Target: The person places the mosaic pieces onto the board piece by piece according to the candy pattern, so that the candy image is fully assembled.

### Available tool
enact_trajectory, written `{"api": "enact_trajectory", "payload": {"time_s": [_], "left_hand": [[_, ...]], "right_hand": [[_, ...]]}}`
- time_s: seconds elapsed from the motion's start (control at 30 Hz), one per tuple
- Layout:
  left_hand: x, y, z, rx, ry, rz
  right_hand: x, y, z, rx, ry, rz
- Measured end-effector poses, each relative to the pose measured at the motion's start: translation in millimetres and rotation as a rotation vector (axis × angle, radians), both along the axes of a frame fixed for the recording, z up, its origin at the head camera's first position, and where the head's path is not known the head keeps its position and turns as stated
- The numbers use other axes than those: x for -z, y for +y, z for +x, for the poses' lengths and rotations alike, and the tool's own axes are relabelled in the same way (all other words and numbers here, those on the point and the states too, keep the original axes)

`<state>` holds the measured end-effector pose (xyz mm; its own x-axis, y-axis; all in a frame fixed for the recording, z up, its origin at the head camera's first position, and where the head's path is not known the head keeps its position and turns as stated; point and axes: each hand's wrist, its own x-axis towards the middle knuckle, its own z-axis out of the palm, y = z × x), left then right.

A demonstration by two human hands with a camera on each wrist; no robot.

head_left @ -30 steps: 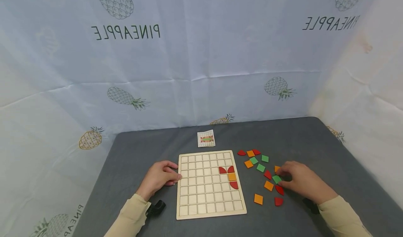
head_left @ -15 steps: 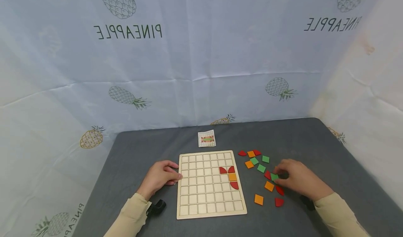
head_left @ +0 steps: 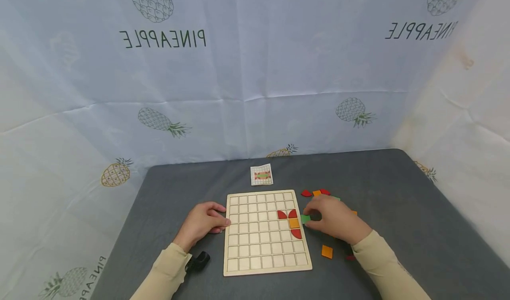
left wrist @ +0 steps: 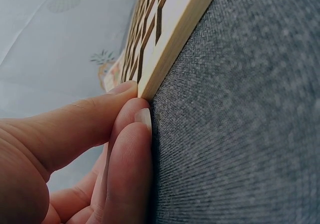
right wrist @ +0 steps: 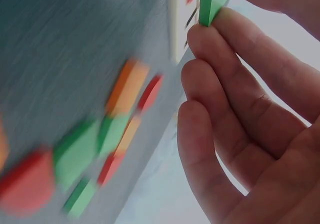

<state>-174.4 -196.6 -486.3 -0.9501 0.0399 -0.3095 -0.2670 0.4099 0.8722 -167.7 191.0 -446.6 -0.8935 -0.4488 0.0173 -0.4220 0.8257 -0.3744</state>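
Pineapple-printed cloth [head_left: 215, 69] hangs across the top of the frame, behind a dark grey desk [head_left: 191, 180]. Across from me, low and left of centre, the left hand [head_left: 202, 224] pinches the gridded board [head_left: 254, 239] by its left edge. Right of centre, the right hand [head_left: 336, 216] has thumb and fingers nearly together, gripping a green tile [head_left: 305, 219] at the board's right edge, beside an orange square [head_left: 294, 223].

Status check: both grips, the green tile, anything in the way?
Left grip holding left edge of wooden grid board. Right grip pinching green square tile at board's right edge, not seated in grid. Nothing visible between tile and board.
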Motion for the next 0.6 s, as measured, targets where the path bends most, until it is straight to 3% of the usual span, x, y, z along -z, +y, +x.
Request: {"api": "enact_trajectory", "payload": {"time_s": [0.3,0.6], "left_hand": [[0.0,-0.2,-0.2,-0.007,-0.011,-0.009],[2.2,-2.1,-0.9,0.027,0.009,0.004]], "right_hand": [[8.4,-41,-0.5,-0.063,0.0,-0.024],[12.5,-49,1.4,-0.089,0.114,-0.001]]}}
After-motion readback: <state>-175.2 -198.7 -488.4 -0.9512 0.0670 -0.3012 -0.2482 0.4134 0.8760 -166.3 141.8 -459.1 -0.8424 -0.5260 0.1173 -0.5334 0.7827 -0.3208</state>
